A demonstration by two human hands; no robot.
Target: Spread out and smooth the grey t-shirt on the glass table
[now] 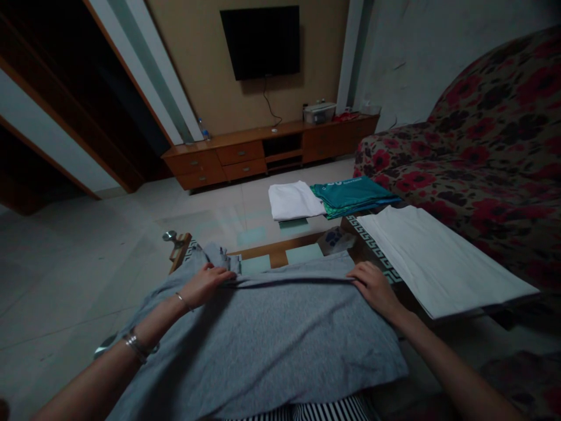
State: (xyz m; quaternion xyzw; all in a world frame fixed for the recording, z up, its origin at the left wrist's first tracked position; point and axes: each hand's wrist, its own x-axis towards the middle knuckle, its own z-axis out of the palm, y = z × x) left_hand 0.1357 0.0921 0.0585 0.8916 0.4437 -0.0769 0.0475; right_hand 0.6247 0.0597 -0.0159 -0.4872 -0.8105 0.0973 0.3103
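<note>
The fingers (224, 275) of the left hand (205, 286) are closed on a raised ridge of the grey garment (298, 333), and those of the right hand (372, 286) pinch the same ridge near its other end. How the thumbs sit beneath the cloth cannot be told. Between the hands the ridge runs nearly straight; the garment lies spread across the near side of the glass bench (179, 248), its lower part reaching toward the striped clothing (335, 409) of the wearer.

The knit looks light, soft and limp, likely to sag or wrinkle wherever it goes unsupported, with little risk of damage. It should grip well rather than slip; two wide-set pinches along the ridge seem the best hold, keeping the middle level. Left of the ridge, the fabric is bunched.

Beyond lie a folded white cloth (293, 200), folded teal cloth (350, 193) and, at right, a larger pale cloth (442, 257).
</note>
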